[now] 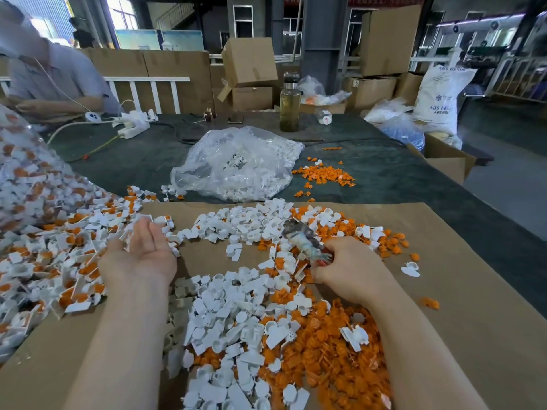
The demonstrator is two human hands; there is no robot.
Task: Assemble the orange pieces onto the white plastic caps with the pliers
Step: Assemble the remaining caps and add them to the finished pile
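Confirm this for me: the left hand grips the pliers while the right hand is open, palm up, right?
No, the hands are swapped. The head view shows the right hand gripping the pliers, while the left hand is open, palm up.

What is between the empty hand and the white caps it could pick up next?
Nothing visible. The left hand lies open, palm up, at the edge of the assembled pile, and loose white plastic caps lie right beside it on the cardboard with only bare cardboard between. The right hand grips the pliers off to the side.
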